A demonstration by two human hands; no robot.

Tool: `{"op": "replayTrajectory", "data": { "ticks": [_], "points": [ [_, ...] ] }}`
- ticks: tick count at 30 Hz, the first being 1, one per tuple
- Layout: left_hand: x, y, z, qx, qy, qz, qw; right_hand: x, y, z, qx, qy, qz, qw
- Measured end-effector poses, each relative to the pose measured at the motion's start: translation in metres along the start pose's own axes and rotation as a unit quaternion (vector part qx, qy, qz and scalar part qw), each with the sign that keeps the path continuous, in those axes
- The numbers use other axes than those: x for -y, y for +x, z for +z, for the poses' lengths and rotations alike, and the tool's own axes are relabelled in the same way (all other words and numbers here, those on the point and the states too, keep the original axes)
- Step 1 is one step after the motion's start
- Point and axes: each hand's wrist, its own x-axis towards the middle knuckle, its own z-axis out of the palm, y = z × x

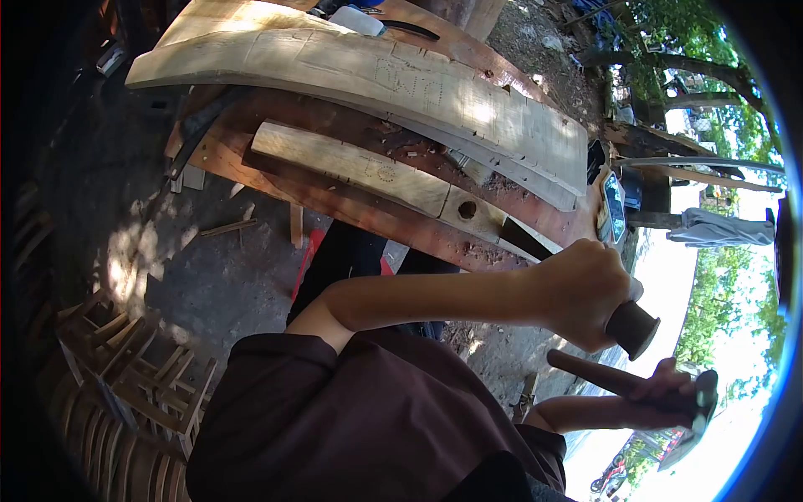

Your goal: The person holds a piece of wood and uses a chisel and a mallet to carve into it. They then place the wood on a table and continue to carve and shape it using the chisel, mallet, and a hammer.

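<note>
Far to the left, a stack of wooden frames (134,368) sits in shade on the dirt ground (192,276). Above it begins the reddish surface (276,180), which carries two pale timbers. The long plank (401,84) lies along its far side, with pencilled marks on its face. The short beam (368,171) lies nearer to me, roughly parallel to the plank, and has a round hole (467,209) bored near its right end. Wood chips lie scattered between the two and along the near edge.

Past the hole, the dark blade of my chisel (633,328) meets the end of the short beam. My left hand (581,293) is closed tight around the chisel's handle, the fingers wrapped fully, and only the round butt sticks out behind the fist. My sleeve and bare forearm run across the middle of the view to it.

Just below and a little further right, my right hand (665,393) grips the hammer (585,372), fingers curled shut around the dark shaft near its head. The hammer is close to the chisel's butt but not touching it. Behind both hands a grey cloth (719,227) hangs before sunlit trees.
</note>
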Motion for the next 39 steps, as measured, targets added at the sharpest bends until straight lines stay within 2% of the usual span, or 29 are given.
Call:
{"op": "replayTrajectory", "data": {
  "ticks": [1,2,3,4,5,6,10,11,12,13,14,15,16,17,22,26,27,29,32,37,38,39],
  "points": [
    [0.001,0.0,0.001,0.001,-0.002,0.0,1.0,-0.001,-0.01,-0.013,-0.254,0.128,-0.015,0.959],
    [0.001,0.0,0.002,-0.007,0.001,0.003,1.0,-0.003,-0.023,-0.022,-0.254,0.127,-0.015,0.959],
    [0.001,0.0,0.002,-0.014,0.004,0.006,1.0,0.002,-0.034,0.011,-0.31,-0.078,0.007,0.948],
    [0.001,0.0,0.002,-0.012,0.004,0.006,1.0,0.007,-0.045,0.046,-0.351,-0.278,0.03,0.894],
    [0.001,0.0,0.001,-0.016,0.006,0.005,1.0,0.01,-0.049,0.063,-0.377,-0.464,0.053,0.8],
    [0.0,-0.001,-0.001,-0.021,0.008,0.004,1.0,0.011,-0.047,0.063,-0.377,-0.463,0.053,0.8],
    [0.001,0.0,-0.005,-0.021,-0.003,-0.002,1.0,0.036,-0.029,0.043,-0.275,-0.498,-0.082,0.818],
    [0.001,0.001,-0.004,-0.03,-0.004,-0.001,1.0,0.051,-0.015,0.009,-0.277,-0.499,-0.081,0.817],
    [0.002,0.002,-0.003,-0.04,-0.006,0.001,0.999,0.069,0.005,-0.042,-0.038,-0.273,-0.018,0.961],
    [0.002,0.002,-0.003,-0.041,-0.006,0.002,0.999,0.079,0.015,-0.07,0.207,-0.01,0.046,0.977],
    [0.003,0.003,-0.003,-0.041,-0.007,0.002,0.999,0.064,0.005,-0.063,0.209,-0.011,0.046,0.977],
    [0.003,0.002,-0.003,-0.042,-0.007,0.002,0.999,0.036,-0.014,-0.049,-0.08,-0.145,-0.011,0.986],
    [0.003,0.003,-0.003,-0.043,-0.005,0.002,0.999,0.021,-0.024,-0.038,-0.361,-0.262,-0.068,0.892],
    [0.002,0.003,-0.002,-0.042,-0.003,-0.002,0.999,0.021,-0.024,-0.034,-0.36,-0.26,-0.068,0.894],
    [0.002,0.002,-0.006,-0.052,-0.019,-0.014,0.998,0.024,-0.007,-0.021,-0.104,-0.186,-0.071,0.975],
    [0.002,0.003,-0.003,-0.039,-0.014,-0.016,0.999,0.06,0.019,-0.018,0.093,-0.132,-0.066,0.985],
    [0.002,0.004,-0.002,-0.034,-0.014,-0.017,0.999,0.064,0.021,-0.021,0.094,-0.134,-0.065,0.984],
    [0.003,0.003,-0.002,-0.031,-0.014,-0.015,0.999,0.07,0.023,-0.025,0.118,-0.251,-0.083,0.957],
    [0.002,0.001,-0.004,-0.028,-0.009,-0.014,0.999,0.075,0.024,-0.027,0.149,-0.416,-0.112,0.89],
    [0.002,0.004,-0.005,-0.034,-0.015,-0.016,0.999,0.077,0.024,-0.03,0.19,-0.661,-0.141,0.712],
    [0.002,0.004,-0.004,-0.028,-0.011,-0.019,0.999,0.066,0.019,-0.016,-0.036,-0.609,-0.138,0.78],
    [0.002,0.004,-0.003,-0.024,-0.007,-0.022,0.999,0.053,0.012,-0.004,-0.259,-0.522,-0.127,0.803]
  ]
}}
